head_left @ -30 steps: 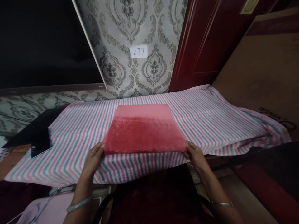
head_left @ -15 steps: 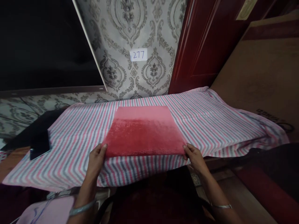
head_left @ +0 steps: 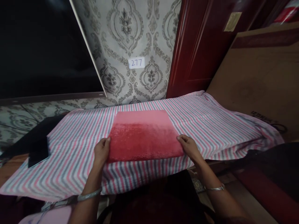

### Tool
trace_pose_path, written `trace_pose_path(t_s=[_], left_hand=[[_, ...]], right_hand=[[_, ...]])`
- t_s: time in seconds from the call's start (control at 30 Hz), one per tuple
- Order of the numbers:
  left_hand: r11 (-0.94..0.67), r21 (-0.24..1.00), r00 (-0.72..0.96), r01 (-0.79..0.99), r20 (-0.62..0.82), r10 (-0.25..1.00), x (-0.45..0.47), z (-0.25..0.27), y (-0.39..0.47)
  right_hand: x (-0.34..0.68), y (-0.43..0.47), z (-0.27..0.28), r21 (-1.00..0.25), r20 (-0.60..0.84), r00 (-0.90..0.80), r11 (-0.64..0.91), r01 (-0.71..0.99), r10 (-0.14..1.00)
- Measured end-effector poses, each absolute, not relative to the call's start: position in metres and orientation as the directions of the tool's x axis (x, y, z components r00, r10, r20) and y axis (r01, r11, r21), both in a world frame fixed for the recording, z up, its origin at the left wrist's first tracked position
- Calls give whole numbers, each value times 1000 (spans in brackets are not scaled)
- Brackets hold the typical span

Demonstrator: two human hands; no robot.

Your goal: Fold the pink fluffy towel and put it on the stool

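Striped cloth (head_left: 210,124), red mat (head_left: 143,135), phone (head_left: 38,149) nearby

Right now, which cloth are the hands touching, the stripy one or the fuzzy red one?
The fuzzy red cloth. The left hand and right hand are at its near corners. It lies on the bigger striped cloth.

I see a fuzzy red cloth mat (head_left: 143,137) on a smooth striped cloth sheet (head_left: 210,124); upper right, a shiny red door (head_left: 198,46).

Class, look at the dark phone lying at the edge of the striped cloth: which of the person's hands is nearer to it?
Left. The left hand grips the red towel's near left corner, closer to the phone; the right hand holds the towel's opposite corner.
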State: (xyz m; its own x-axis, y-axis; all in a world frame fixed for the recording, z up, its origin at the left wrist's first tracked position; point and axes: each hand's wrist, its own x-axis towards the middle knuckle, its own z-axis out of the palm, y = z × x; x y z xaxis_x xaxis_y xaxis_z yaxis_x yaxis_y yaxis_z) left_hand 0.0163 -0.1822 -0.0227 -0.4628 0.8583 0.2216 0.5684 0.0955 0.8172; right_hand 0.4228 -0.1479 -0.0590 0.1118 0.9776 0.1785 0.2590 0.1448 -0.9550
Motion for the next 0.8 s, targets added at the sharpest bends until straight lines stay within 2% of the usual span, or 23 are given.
trace_pose_path(t_s=[0.1, 0.33, 0.57, 0.67, 0.73, 0.8], left_hand=[[141, 774, -505, 618, 252, 825, 12, -29, -181], [120, 766, -435, 632, 222, 873, 7, -25, -184], [250, 494, -340, 833, 100, 935, 12, 6, -141], [266, 397, -352, 879, 161, 922, 19, 4, -128], [288, 408, -396, 866, 209, 894, 21, -4, -126], [287, 490, -432, 823, 212, 877, 18, -14, -128]], right_hand=[[427, -148, -68, -958, 182, 186, 132, 253, 965], [429, -149, -66, -971, 159, 85, 141, 192, 984], [416, -120, -51, -933, 158, 67, 127, 337, 985], [413, -106, -58, -900, 216, 137, 143, 413, 967], [413, -100, -65, -898, 231, 218, 122, 423, 948], [415, -99, -71, -907, 213, 247, 97, 410, 945]])
